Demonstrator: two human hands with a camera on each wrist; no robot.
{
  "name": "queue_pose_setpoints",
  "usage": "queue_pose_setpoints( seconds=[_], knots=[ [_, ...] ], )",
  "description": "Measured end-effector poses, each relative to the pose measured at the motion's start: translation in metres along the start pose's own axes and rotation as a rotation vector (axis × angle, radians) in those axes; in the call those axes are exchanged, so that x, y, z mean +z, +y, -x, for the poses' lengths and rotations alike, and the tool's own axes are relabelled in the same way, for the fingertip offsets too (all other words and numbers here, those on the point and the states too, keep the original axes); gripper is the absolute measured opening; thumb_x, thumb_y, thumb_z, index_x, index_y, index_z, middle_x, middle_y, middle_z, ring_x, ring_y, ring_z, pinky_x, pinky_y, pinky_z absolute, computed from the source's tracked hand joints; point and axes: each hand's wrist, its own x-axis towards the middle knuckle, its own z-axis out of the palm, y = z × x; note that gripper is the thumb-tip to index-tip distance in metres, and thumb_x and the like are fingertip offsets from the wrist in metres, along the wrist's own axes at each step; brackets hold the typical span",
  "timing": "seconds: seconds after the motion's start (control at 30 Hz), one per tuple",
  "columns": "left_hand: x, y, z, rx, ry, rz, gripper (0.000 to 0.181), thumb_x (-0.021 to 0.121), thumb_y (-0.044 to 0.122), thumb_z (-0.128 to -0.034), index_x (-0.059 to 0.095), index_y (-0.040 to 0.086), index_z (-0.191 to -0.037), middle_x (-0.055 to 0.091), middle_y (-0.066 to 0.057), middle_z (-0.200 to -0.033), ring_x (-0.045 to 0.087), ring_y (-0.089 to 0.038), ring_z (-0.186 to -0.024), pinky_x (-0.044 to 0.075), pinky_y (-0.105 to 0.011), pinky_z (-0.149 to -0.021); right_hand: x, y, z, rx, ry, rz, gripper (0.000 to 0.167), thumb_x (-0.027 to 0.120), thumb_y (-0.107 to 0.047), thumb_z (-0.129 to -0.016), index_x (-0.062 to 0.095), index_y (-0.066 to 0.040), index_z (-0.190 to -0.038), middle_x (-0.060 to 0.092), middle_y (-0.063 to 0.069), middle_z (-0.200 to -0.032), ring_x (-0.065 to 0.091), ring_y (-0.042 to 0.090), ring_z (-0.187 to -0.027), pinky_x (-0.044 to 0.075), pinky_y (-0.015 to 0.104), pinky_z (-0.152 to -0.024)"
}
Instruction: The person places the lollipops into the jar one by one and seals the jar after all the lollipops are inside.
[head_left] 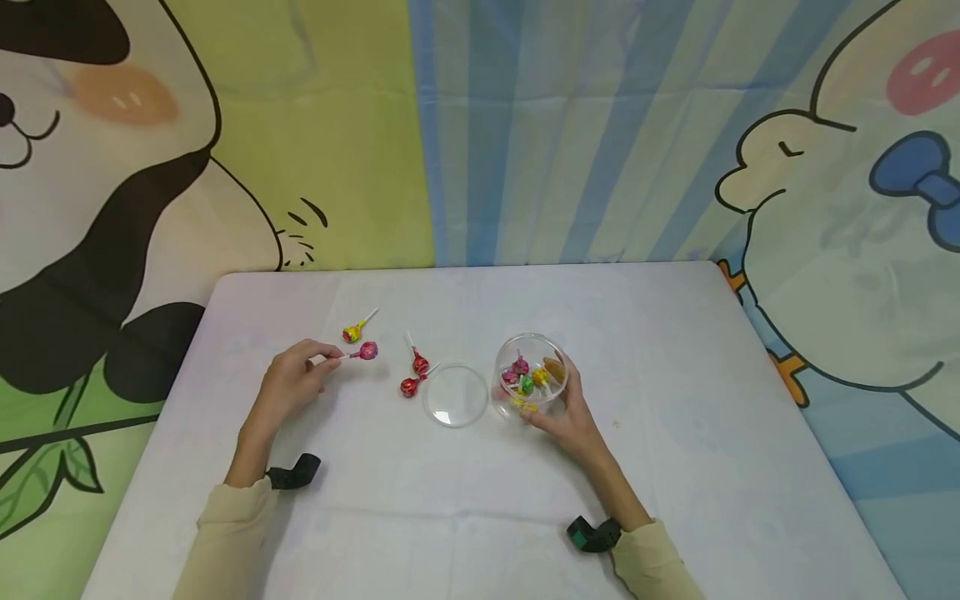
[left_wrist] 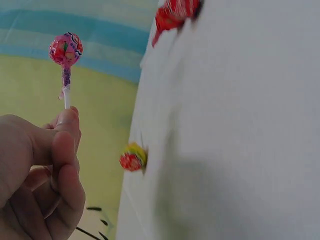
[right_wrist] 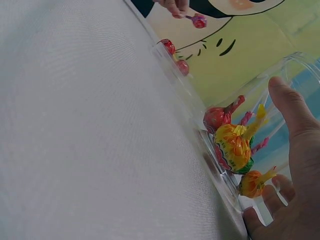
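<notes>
Between thumb and fingertips, my left hand (head_left: 295,377) pinches the white stick of a pink lollipop (head_left: 367,351), its wrapped head raised off the table. The left wrist view shows that lollipop (left_wrist: 66,50) upright above the left hand (left_wrist: 45,175). My right hand (head_left: 568,417) grips a clear round jar (head_left: 529,340) from its right side. Inside the jar lie several wrapped lollipops (head_left: 527,385) in pink, green and yellow. In the right wrist view, the right hand's (right_wrist: 295,150) thumb and fingers curve round the jar wall, beside a yellow lollipop (right_wrist: 232,145).
A clear round lid (head_left: 456,395) lies flat left of the jar. Two red lollipops (head_left: 421,364) rest near the lid, one stick reaching its rim. A yellow lollipop (head_left: 352,333) lies behind the left hand. The white table (head_left: 450,542) ends at a cartoon-printed curtain (head_left: 525,167).
</notes>
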Motion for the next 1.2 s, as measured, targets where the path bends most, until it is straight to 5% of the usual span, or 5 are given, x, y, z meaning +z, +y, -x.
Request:
queue_pose_setpoints(
  seconds=[0.13,0.3,0.5,0.9,1.2],
  knots=[
    [0.006,0.033,0.004,0.049,0.012,0.129,0.013,0.07,0.011,-0.088,0.071,0.006,-0.1,0.067,-0.01,-0.096,0.056,-0.016,-0.05,0.039,-0.023,-0.048,0.0,0.001,0.0,-0.001,0.002,-0.008,0.105,0.08,-0.013,-0.077,0.011,-0.028,-0.154,0.03,0.015,-0.155,0.023,0.036,-0.147,0.013,0.066,-0.115],
    [0.017,0.073,0.009,0.009,0.006,0.284,0.016,0.069,0.019,-0.0903,0.071,0.01,-0.103,0.064,-0.01,-0.077,0.057,-0.028,-0.052,0.037,-0.025,-0.046,0.001,0.003,0.0,0.007,-0.002,-0.021,0.103,0.079,-0.012,-0.077,0.013,-0.028,-0.154,0.03,0.015,-0.156,0.022,0.036,-0.148,0.011,0.066,-0.115],
    [0.032,0.11,0.01,0.063,0.047,0.429,0.014,0.071,0.023,-0.0883,0.073,0.014,-0.1,0.06,-0.009,-0.062,0.051,-0.016,-0.049,0.037,-0.024,-0.045,0.0,0.002,0.002,0.01,-0.005,-0.031,0.104,0.08,-0.012,-0.076,0.013,-0.027,-0.154,0.031,0.015,-0.155,0.022,0.036,-0.148,0.011,0.066,-0.115],
    [0.055,0.153,0.007,0.138,0.017,0.532,0.013,0.069,0.018,-0.0895,0.071,0.013,-0.102,0.064,-0.01,-0.075,0.053,-0.014,-0.051,0.038,-0.022,-0.047,-0.002,-0.016,0.001,0.036,-0.021,-0.016,0.103,0.077,-0.006,-0.078,0.01,-0.018,-0.155,0.029,0.02,-0.155,0.023,0.039,-0.147,0.011,0.066,-0.116],
    [0.08,0.172,0.003,0.21,0.079,0.612,0.014,0.075,0.025,-0.0848,0.075,0.015,-0.095,0.067,-0.004,-0.068,0.056,-0.013,-0.051,0.035,-0.021,-0.046,-0.001,0.001,0.0,0.023,-0.003,-0.02,0.103,0.08,-0.015,-0.077,0.013,-0.033,-0.153,0.03,0.011,-0.156,0.025,0.034,-0.147,0.013,0.065,-0.115]
  ],
)
